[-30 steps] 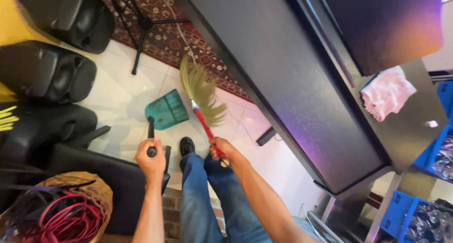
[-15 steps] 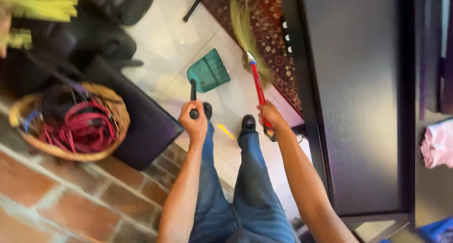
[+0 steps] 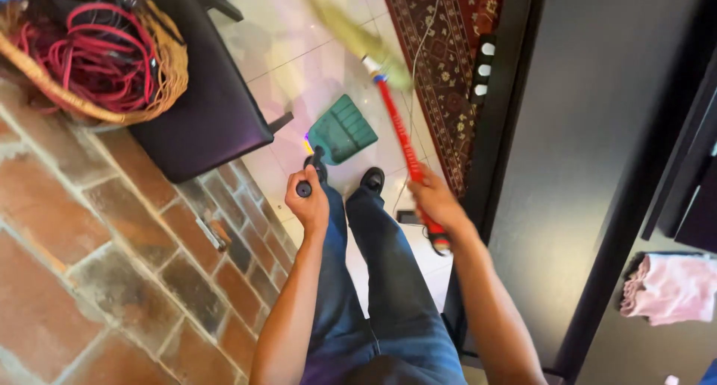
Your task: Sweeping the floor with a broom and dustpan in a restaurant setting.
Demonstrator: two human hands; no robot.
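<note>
Left hand [image 3: 311, 200] clenched on the black handle of the green dustpan [image 3: 343, 130], whose pan sits on the white tile floor [image 3: 287, 64] at 12 o'clock from the 2 black shoes [image 3: 371, 179]. Right hand [image 3: 436, 203] grasps the red-handled broom [image 3: 397, 127], bristles blurred up at 11 o'clock, just beside the patterned rug [image 3: 441, 56]. Wicker basket [image 3: 160, 71] of red cables at 10 o'clock on the brick ledge [image 3: 112, 258].

Soft daylight brightens the pale floor tiles [image 3: 291, 64] with mild glare, while the broom [image 3: 351, 34] smears with motion blur.
</note>
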